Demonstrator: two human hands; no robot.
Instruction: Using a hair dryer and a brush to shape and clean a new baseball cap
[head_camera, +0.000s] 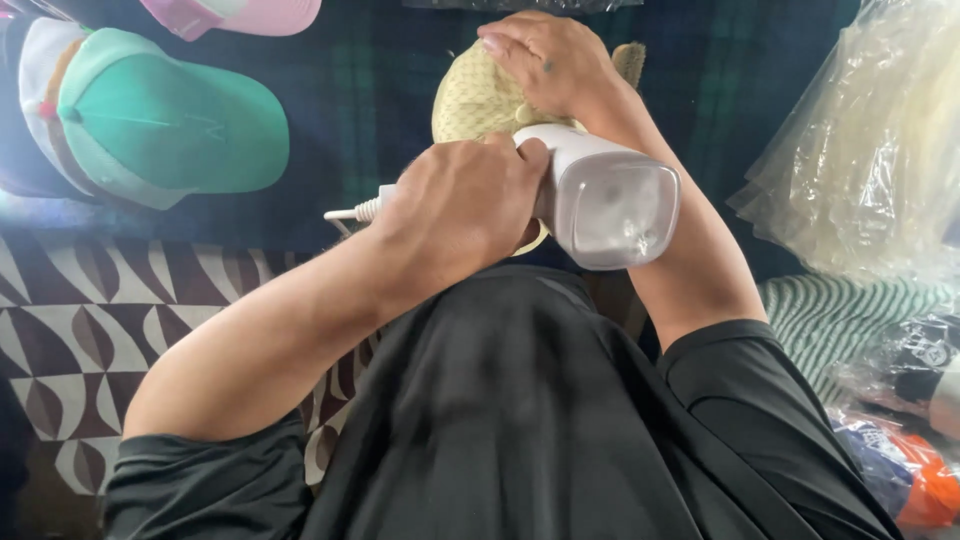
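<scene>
Left hand (455, 205) wrapped tight round white handheld steamer (610, 200), nozzle against cream cap (475, 100) | right hand (550, 60) spread flat over cap's crown above dark plaid cloth (370, 120) | step: steaming mid-pass | next likely needs turning cap, fingers off steam

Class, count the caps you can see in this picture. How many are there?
3: a green cap upper left, a pink cap at the top edge, a cream cap under the right hand. Others may be hidden.

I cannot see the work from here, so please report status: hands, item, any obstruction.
Left hand gripping white handheld steamer. Right hand pressing on cream cap. Green cap to the side, apart; nothing obstructing.
</scene>
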